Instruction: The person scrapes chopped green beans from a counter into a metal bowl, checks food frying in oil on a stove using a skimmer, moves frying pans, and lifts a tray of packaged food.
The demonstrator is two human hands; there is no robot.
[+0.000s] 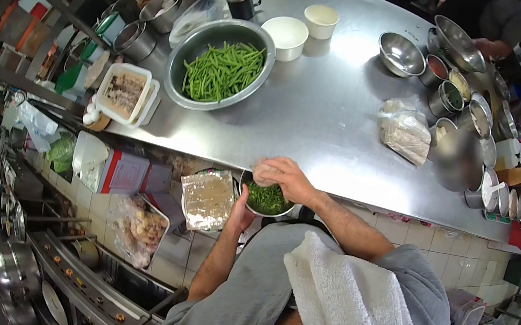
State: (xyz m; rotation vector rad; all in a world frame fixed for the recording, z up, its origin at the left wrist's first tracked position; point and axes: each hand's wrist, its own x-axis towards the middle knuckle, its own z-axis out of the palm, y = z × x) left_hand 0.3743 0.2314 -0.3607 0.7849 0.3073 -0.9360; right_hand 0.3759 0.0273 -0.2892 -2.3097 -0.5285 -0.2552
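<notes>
Chopped green herbs [268, 200] fill a round metal container [274, 215] between my body and the table's near edge. My left hand [240, 211] grips the container's left side, its thumb side up near the rim. Above the far part of the container is my right hand [289, 177], its fingers curled together. A blurred pale shape shows at its fingertips, and I cannot make out what it is. Just left of my left hand, a foil-covered tray [207, 199] sits lower than the tabletop.
On the steel table [323, 114] stand a large bowl of green beans [220, 72], white tubs [284, 38], a black mug [241, 4], a bagged stack [405, 133] and a steel bowl [402, 55]. Several small containers line the right side. Another person's arm [493, 48] shows at far right.
</notes>
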